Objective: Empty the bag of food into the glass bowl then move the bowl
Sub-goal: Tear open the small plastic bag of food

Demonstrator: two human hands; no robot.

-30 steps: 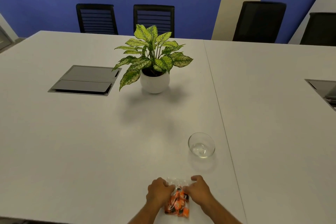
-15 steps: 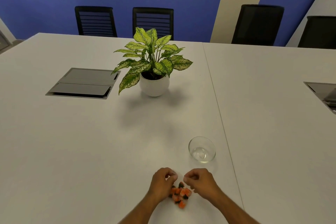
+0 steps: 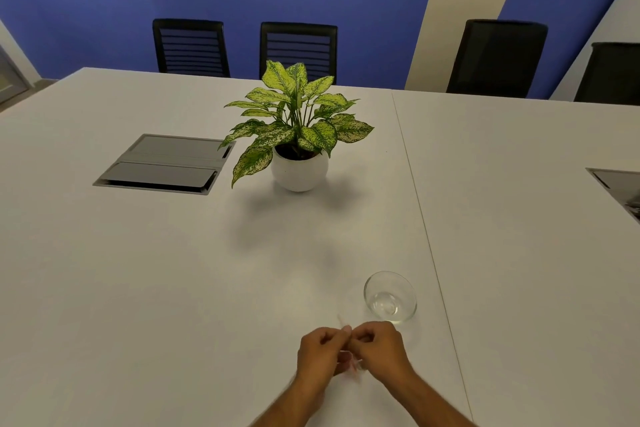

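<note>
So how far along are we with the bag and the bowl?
Nothing is done yet: the glass bowl looks empty and sits on the table near the seam. In hand: the left hand and right hand are closed together on the bag, mostly hidden, apparently working it open. Left: pour the food into the bowl, then move the bowl.

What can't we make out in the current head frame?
- Bag: mostly hidden between left hand and right hand; contents and opening unreadable, motion-blurred.
- Glass bowl: looks empty.
- Right-side table hatch: cut off by frame edge.
</note>
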